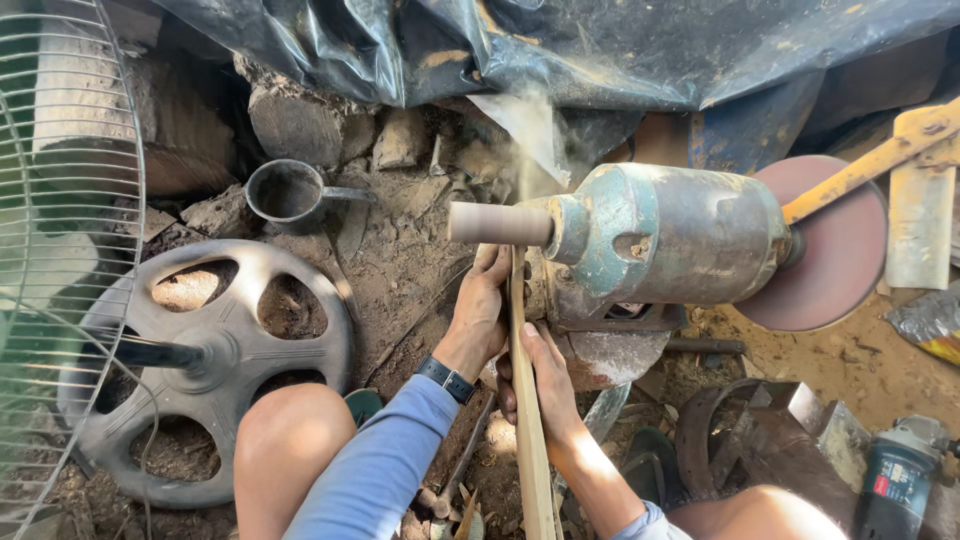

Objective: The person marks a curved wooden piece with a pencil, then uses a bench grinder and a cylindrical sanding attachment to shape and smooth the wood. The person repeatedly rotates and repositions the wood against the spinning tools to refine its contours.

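Note:
A long thin wooden stick (530, 430) runs from the bottom middle up to a tan sanding drum (497, 223) that juts left from a worn green-blue motor (665, 238). My left hand (482, 305) grips the stick near its top end, right under the drum. My right hand (540, 375) holds the stick lower down, against the motor's base. Fine dust rises above the drum. A dark watch (445, 379) sits on my left wrist, over a blue sleeve.
A reddish sanding disc (840, 250) is on the motor's right end, with a yellow bar (870, 160) across it. A fan's wire guard (60, 250) and round base (215, 360) stand left. A dark metal cup (285, 192) lies behind. An angle grinder (895, 480) lies bottom right. Black plastic sheet (600, 45) hangs above.

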